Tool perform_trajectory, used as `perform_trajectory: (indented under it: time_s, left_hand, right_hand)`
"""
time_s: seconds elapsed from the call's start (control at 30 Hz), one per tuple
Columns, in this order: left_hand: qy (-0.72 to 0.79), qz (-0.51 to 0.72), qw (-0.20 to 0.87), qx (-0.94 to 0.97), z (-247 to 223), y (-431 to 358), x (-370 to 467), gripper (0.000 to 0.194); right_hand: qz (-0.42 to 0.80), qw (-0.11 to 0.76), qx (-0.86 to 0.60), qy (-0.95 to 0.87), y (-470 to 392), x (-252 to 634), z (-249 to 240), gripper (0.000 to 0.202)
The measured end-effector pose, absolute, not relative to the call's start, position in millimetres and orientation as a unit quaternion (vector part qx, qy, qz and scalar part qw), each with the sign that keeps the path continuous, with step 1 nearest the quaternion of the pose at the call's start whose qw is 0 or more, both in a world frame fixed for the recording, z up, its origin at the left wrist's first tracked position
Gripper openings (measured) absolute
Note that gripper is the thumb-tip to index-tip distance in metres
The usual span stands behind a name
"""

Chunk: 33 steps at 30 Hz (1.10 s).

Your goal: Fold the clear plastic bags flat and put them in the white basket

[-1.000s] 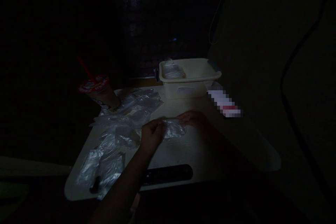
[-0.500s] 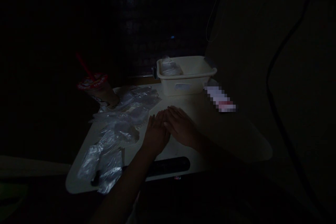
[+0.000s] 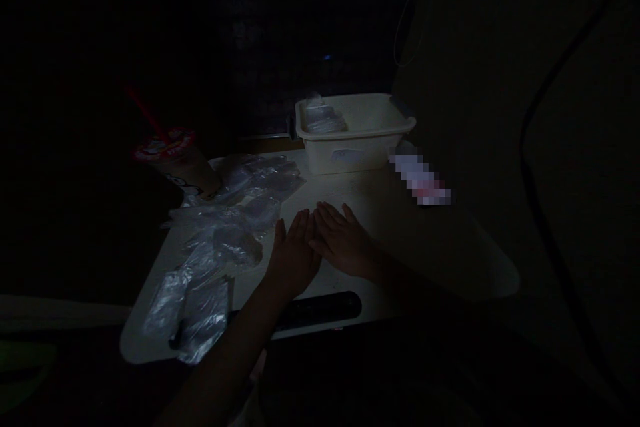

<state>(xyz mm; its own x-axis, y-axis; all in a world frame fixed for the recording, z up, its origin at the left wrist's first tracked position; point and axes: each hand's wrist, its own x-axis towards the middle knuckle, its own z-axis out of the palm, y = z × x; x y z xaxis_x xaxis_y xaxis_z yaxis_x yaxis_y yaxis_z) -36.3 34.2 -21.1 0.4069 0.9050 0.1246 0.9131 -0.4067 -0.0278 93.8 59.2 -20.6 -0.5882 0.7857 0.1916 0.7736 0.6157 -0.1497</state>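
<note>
In dim light, my left hand (image 3: 295, 253) lies palm down on the white tabletop (image 3: 365, 197), fingers stretched forward, holding nothing. Beside it, my right hand (image 3: 344, 240) also lies flat, its fingers slightly spread, and its thumb side touches the fingertips of the left. Left of my hands, clear plastic bags (image 3: 237, 243) are spread over the table in a crumpled row. A cream plastic basket (image 3: 367, 151) stands beyond my hands, with a stack of clear plastic packets (image 3: 325, 119) inside at its left.
A drink cup (image 3: 187, 170) with a red lid and straw stands at the table's back left. A blurred white and red item (image 3: 423, 180) lies right of the basket. Along the front edge is a dark slot (image 3: 323, 309). A dark cable (image 3: 533, 193) hangs at the right.
The view has shifted slightly, so the table's items sit a little higher. Both hands stay on the tabletop, with the left thumb and the right hand's outer finger spread farther out.
</note>
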Motion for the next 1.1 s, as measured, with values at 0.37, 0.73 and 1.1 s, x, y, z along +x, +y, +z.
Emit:
perform_trajectory:
  time_s: [0.37, 0.73, 1.1]
  left_hand:
    - [-0.551, -0.021, 0.027, -0.834, -14, 34, -34, 0.049]
    - [-0.552, -0.017, 0.039, -0.833, -16, 35, -34, 0.048]
    - [-0.554, -0.062, 0.049, -0.829, -21, 32, -36, 0.049]
  right_hand:
    - [0.028, 0.112, -0.442, -0.889, 60, 94, -22, 0.056]
    - [0.020, 0.110, -0.439, -0.892, 59, 94, -21, 0.058]
    - [0.140, 0.265, -0.471, -0.829, 81, 101, -20, 0.037]
